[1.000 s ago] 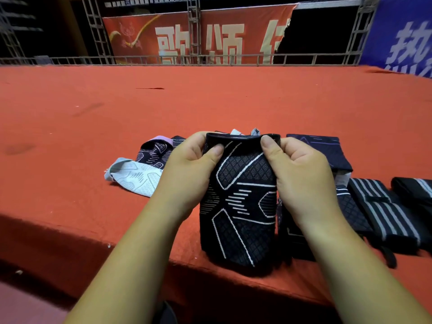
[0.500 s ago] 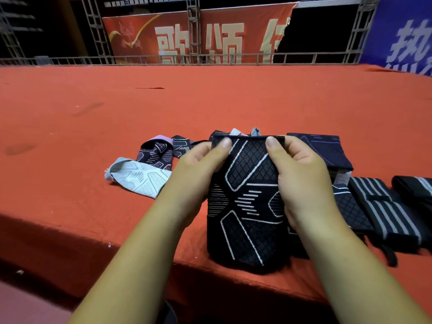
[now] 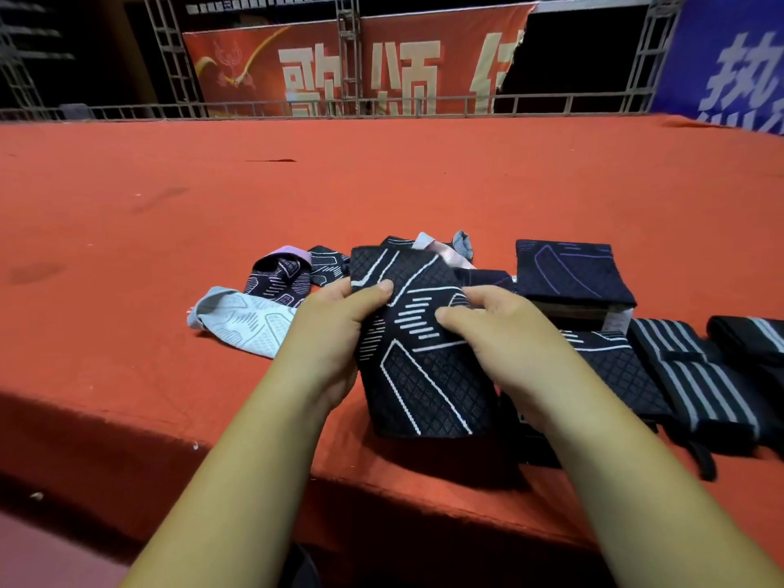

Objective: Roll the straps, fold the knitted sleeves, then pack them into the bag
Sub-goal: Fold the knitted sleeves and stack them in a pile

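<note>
A black knitted sleeve with white line patterns lies flat near the front edge of the orange-red stage. My left hand pinches its left side near the middle, thumb on top. My right hand grips its right side at the same height. Behind them lie a light grey sleeve, a black and lilac sleeve and more crumpled ones. A folded dark navy sleeve sits on a stack to the right. Another black patterned sleeve lies under my right wrist. Black straps with grey stripes lie at the far right.
The orange-red carpeted stage stretches far back to a metal rail. Red and blue banners hang on trusses behind it. The stage's front edge drops off just below the sleeve.
The sleeve, held up by its top edge before, now lies down on the stage. Both hands have slid from its top hem to its middle.
</note>
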